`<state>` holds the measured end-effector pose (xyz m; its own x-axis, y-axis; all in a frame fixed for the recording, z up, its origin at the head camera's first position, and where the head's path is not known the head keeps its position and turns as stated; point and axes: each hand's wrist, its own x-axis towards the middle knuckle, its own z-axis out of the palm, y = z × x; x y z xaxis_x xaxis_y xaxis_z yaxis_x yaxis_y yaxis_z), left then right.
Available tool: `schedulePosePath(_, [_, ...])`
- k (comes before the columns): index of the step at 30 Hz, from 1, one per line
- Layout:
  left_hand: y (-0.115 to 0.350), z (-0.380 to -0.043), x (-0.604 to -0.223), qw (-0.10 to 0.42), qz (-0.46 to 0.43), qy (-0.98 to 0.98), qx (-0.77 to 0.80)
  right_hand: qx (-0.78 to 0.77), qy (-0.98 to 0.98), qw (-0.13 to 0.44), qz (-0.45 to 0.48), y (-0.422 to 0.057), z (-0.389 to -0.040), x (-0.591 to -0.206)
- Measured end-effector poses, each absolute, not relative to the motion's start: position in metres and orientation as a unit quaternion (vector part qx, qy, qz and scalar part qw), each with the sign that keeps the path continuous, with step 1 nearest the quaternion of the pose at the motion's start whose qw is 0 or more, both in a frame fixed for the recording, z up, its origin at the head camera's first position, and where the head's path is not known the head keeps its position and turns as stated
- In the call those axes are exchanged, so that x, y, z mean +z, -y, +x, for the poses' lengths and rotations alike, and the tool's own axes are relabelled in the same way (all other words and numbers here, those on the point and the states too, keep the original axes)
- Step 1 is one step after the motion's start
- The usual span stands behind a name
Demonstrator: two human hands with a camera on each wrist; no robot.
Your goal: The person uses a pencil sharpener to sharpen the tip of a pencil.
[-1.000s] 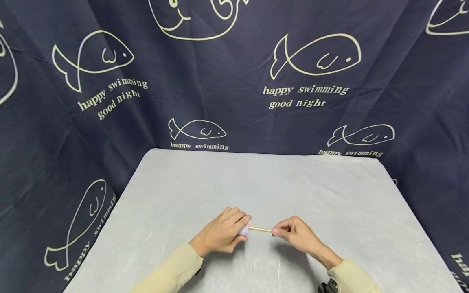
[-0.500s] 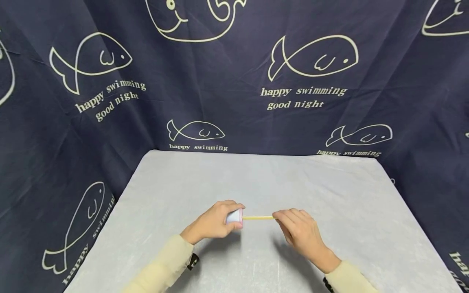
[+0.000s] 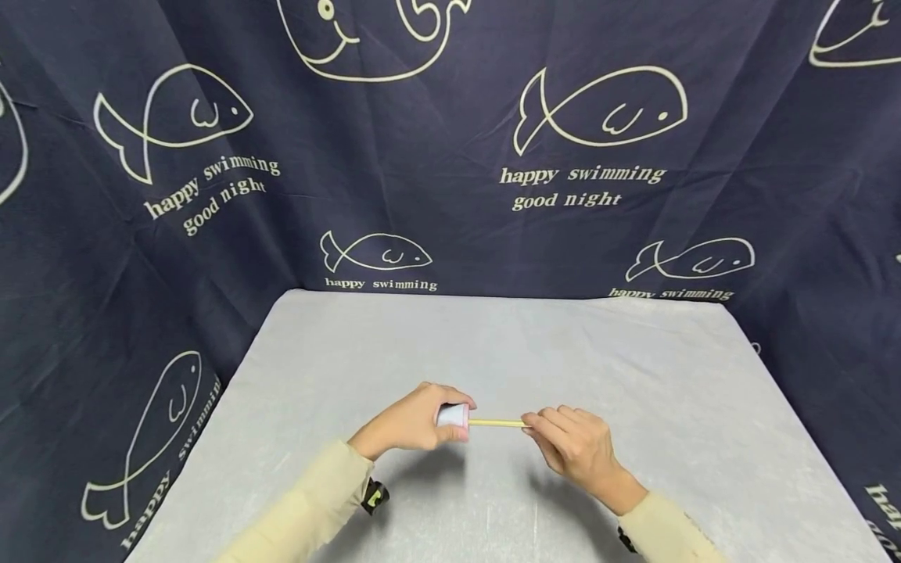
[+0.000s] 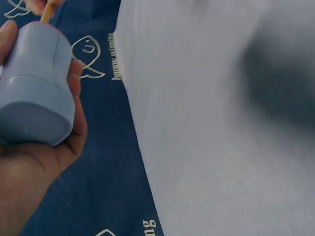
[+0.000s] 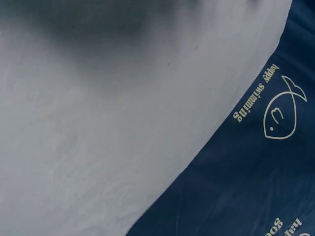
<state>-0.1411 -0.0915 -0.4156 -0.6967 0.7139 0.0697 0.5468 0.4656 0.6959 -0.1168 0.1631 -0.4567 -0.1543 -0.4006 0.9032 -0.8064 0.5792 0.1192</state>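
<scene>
My left hand [image 3: 408, 421] grips a pale blue pencil sharpener [image 3: 450, 416] with a pink rim, holding it on its side above the table. In the left wrist view, the rounded base of the sharpener [image 4: 34, 83] faces the camera, thumb and fingers on either side of its body. A yellow pencil [image 3: 495, 423] runs level from the sharpener's pink end. Its other end is pinched by the fingertips of my right hand [image 3: 577, 444], which hide that tip. Neither the right hand nor the pencil shows in the right wrist view.
A pale grey cloth covers the table [image 3: 507, 352]. Dark blue curtains [image 3: 450, 156] with fish drawings and lettering hang behind it and at both sides. A dark strap [image 3: 375, 496] sits at the left sleeve's cuff.
Both hands rose slightly from their first position, and the left hand turned so more of the sharpener shows. The right hand changed its hold on the pencil, knuckles now upward.
</scene>
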Motion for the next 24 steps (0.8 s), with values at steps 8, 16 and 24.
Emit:
schedulePosePath(8, [0.087,-0.132,-0.434,-0.051,0.434,-0.866,0.244,0.358,0.895,0.144,0.226,-0.168,-0.102,-0.453])
schedulePosePath(16, [0.085,-0.127,-0.456,-0.214,0.5,-0.822,0.168,0.486,0.846,-0.134,0.171,-0.178,-0.109,-0.442])
schedulePosePath(24, [0.087,-0.134,-0.448,-0.197,0.486,-0.841,0.134,0.406,0.893,0.008,0.193,-0.175,-0.103,-0.451])
